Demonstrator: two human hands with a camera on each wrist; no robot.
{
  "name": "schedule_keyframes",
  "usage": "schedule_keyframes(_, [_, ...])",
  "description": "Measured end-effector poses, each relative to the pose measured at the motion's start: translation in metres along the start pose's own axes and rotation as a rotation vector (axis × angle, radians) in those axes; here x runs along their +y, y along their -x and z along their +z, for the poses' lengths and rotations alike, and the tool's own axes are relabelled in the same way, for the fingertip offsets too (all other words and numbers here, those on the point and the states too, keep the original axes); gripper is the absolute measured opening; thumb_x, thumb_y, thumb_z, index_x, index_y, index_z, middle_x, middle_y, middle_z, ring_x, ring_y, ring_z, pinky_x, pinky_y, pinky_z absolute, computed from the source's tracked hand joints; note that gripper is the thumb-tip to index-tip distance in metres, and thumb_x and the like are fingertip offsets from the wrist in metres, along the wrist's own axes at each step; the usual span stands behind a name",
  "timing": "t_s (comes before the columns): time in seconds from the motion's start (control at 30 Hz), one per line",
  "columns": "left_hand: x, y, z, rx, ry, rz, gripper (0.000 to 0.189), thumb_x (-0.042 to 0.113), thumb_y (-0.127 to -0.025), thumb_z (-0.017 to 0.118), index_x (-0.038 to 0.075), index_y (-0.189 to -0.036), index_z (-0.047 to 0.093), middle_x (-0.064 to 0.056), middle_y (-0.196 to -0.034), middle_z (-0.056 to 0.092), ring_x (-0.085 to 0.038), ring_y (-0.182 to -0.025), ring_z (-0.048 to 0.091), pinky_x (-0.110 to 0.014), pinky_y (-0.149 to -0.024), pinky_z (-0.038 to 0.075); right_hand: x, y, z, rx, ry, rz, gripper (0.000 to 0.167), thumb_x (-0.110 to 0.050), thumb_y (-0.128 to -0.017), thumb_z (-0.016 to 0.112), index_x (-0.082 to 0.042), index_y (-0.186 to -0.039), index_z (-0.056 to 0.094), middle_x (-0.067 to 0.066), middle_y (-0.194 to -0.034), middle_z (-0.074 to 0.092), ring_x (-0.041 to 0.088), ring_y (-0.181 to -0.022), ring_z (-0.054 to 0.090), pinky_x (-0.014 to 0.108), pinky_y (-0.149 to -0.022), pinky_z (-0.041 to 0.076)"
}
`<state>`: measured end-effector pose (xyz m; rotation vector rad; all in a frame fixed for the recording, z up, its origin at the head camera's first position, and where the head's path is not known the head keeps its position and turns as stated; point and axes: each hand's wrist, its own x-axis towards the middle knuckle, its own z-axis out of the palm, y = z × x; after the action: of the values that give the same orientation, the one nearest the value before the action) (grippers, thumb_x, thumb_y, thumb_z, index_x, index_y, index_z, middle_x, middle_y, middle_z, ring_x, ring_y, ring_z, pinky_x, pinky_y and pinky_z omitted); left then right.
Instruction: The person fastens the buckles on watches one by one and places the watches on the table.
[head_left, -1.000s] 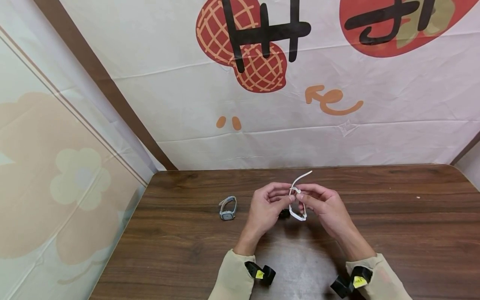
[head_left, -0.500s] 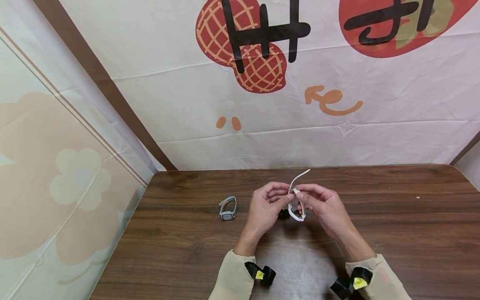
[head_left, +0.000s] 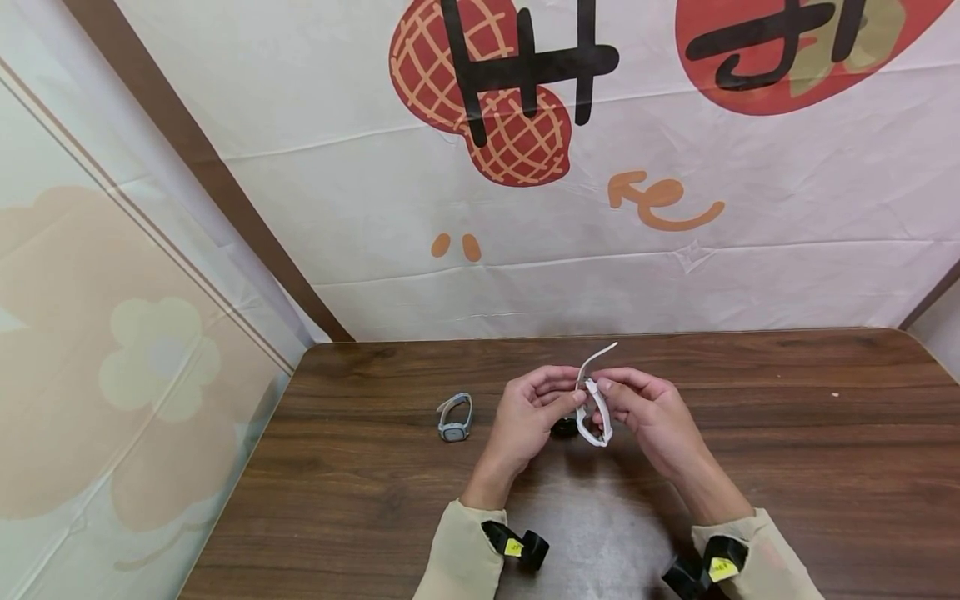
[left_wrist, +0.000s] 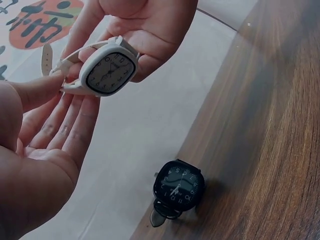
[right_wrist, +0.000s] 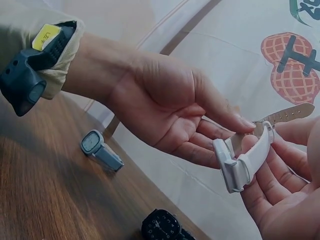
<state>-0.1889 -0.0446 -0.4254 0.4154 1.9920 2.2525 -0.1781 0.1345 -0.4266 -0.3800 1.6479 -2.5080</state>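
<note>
Both hands hold a white wristwatch (head_left: 602, 407) above the table, its strap looped and the strap's free end sticking out beyond the fingers. My left hand (head_left: 527, 425) pinches the strap near the buckle between thumb and fingers. From the other side my right hand (head_left: 660, 421) grips the same loop, thumb close by the buckle. The left wrist view shows the pale square dial (left_wrist: 111, 73); in the right wrist view, the case (right_wrist: 227, 167) is seen from its side. Behind the hands a black wristwatch (left_wrist: 178, 186) rests on the table, partly covered in the head view.
To the left of the hands a light blue wristwatch (head_left: 453, 432) stands on the brown wooden table (head_left: 360, 500). A white printed cloth (head_left: 360, 208) hangs along the table's far edge. One small pale speck (head_left: 835, 394) lies toward the right.
The white watch has turned in the fingers, so more of the strap's broad side faces the head camera. Its free end has shifted slightly left. Both hands stay nearly in place.
</note>
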Motion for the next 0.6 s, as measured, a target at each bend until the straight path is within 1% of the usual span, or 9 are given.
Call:
schedule_keyframes(0.17, [0.0006, 0.0009, -0.0016, -0.038, 0.012, 0.013, 0.031, -0.003, -0.09, 0.067, -0.01, -0.12, 0.063, -0.024, -0.108, 0.069, -0.009, -0.092, 0.068, -0.023, -0.083, 0.055, -0.0026, 0.0011, 0.002, -0.004, -0.004, 0.013, 0.017, -0.004, -0.099, 0.057, -0.012, -0.101, 0.072, 0.003, -0.093, 0.073, 0.013, -0.078, 0.069, 0.026, -0.07, 0.057])
schedule_keyframes(0.3, [0.0012, 0.0015, -0.0027, -0.067, 0.006, 0.026, 0.035, -0.004, -0.091, 0.066, -0.012, -0.124, 0.059, -0.027, -0.111, 0.067, -0.008, -0.093, 0.067, -0.022, -0.084, 0.054, -0.0038, 0.0016, 0.0037, 0.007, 0.0, 0.041, 0.015, -0.005, -0.099, 0.058, -0.012, -0.1, 0.072, 0.003, -0.092, 0.073, 0.013, -0.075, 0.067, 0.025, -0.069, 0.057])
schedule_keyframes(0.43, [0.0005, 0.0011, -0.0043, -0.087, 0.007, 0.026, 0.037, -0.004, -0.091, 0.064, -0.011, -0.127, 0.057, -0.028, -0.113, 0.066, -0.008, -0.093, 0.067, -0.023, -0.083, 0.054, -0.0053, 0.0028, 0.0046, 0.024, 0.008, 0.065, 0.014, -0.004, -0.098, 0.06, -0.011, -0.099, 0.071, 0.003, -0.091, 0.072, 0.013, -0.074, 0.067, 0.026, -0.068, 0.057])
schedule_keyframes(0.6, [0.0014, 0.0013, -0.005, -0.096, 0.017, 0.023, 0.037, -0.004, -0.092, 0.063, -0.009, -0.128, 0.057, -0.025, -0.113, 0.065, -0.01, -0.092, 0.067, -0.025, -0.082, 0.055, -0.0076, 0.0038, 0.0064, 0.049, 0.033, 0.086, 0.012, -0.005, -0.097, 0.061, -0.013, -0.097, 0.071, 0.002, -0.09, 0.072, 0.013, -0.072, 0.066, 0.026, -0.068, 0.057])
